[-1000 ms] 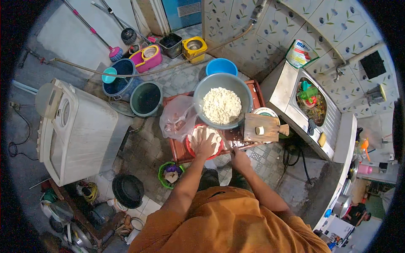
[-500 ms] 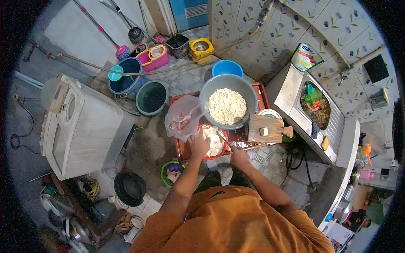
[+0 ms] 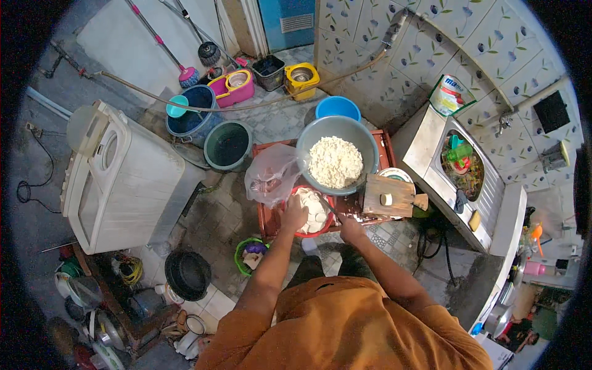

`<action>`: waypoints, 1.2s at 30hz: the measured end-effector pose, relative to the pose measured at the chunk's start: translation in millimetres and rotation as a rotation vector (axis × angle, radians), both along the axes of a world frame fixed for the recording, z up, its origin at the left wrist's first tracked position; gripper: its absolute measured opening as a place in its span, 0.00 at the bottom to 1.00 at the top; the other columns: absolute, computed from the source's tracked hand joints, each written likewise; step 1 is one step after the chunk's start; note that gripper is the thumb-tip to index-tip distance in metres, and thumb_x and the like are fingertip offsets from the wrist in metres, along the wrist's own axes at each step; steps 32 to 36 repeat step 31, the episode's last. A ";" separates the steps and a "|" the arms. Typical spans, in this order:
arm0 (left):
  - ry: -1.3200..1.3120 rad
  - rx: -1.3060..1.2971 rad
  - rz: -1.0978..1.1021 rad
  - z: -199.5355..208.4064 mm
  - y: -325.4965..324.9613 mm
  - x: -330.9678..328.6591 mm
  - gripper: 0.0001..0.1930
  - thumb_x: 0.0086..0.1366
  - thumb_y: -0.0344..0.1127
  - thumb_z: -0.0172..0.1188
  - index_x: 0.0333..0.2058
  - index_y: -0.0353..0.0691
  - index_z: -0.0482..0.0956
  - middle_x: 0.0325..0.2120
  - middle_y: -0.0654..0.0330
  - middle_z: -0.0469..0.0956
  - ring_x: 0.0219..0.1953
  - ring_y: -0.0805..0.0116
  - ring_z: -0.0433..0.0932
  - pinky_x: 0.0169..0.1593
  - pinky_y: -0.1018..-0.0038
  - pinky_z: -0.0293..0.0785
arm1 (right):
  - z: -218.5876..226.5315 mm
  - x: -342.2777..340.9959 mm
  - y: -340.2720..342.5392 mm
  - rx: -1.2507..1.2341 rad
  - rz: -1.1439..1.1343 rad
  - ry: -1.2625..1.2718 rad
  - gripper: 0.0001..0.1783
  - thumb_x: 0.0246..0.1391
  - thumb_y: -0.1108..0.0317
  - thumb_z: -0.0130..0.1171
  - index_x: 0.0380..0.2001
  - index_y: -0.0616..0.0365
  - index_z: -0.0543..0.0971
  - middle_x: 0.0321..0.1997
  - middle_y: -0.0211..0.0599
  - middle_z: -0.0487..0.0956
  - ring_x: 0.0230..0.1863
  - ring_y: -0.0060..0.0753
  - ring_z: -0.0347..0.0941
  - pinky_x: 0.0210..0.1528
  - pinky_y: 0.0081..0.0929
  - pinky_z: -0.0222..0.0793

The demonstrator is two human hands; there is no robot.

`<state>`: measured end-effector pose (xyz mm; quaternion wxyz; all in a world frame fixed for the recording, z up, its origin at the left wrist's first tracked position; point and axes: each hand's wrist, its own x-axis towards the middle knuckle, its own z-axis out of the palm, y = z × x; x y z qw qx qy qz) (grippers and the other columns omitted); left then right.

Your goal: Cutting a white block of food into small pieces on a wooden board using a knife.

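A red basin (image 3: 319,233) holds pale white slices (image 3: 317,209) of a peeled root or similar food. My left hand (image 3: 294,216) is at its left side, fingers curled in over the slices; what they pinch, if anything, is hidden. In my right hand (image 3: 352,230), at the basin's right edge, is a knife (image 3: 328,206), its blade slanting up and left over the slices. Just beyond stands a large grey basin (image 3: 303,137) heaped with chopped white pieces (image 3: 336,161). A clear plastic bag (image 3: 271,176) with brownish contents lies beyond my left hand.
A wooden board (image 3: 382,188) with a small pale piece (image 3: 386,199) lies right of the grey basin, on a low reddish-brown table (image 3: 269,229). A green basket (image 3: 240,262) stands left of my feet. Left is a washing machine (image 3: 132,185); right, a sink (image 3: 487,185).
The whole view has shifted slightly, moving most things a little right and down. The knife blade shows more plainly over the slices. Both hands stay at the red basin.
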<state>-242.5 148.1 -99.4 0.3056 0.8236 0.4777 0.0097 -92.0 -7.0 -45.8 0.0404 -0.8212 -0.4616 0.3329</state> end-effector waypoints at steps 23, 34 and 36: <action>0.030 0.059 -0.098 -4.2 6.7 15.7 0.27 0.62 0.44 0.52 0.56 0.36 0.63 0.57 0.50 0.62 0.60 0.46 0.57 0.61 0.54 0.54 | -12.8 -8.9 1.7 0.133 -0.137 -0.015 0.21 0.50 0.76 0.47 0.50 0.59 0.69 0.40 0.62 0.75 0.40 0.60 0.74 0.41 0.51 0.70; -0.204 0.060 0.013 -33.2 -1.9 -15.4 0.37 0.62 0.47 0.55 0.63 0.34 0.52 0.61 0.40 0.54 0.62 0.39 0.52 0.64 0.53 0.49 | -14.6 -6.8 -33.4 0.191 -0.138 0.107 0.18 0.50 0.72 0.52 0.46 0.59 0.71 0.39 0.64 0.75 0.42 0.63 0.72 0.44 0.53 0.67; -0.204 0.060 0.013 -33.2 -1.9 -15.4 0.37 0.62 0.47 0.55 0.63 0.34 0.52 0.61 0.40 0.54 0.62 0.39 0.52 0.64 0.53 0.49 | -14.6 -6.8 -33.4 0.191 -0.138 0.107 0.18 0.50 0.72 0.52 0.46 0.59 0.71 0.39 0.64 0.75 0.42 0.63 0.72 0.44 0.53 0.67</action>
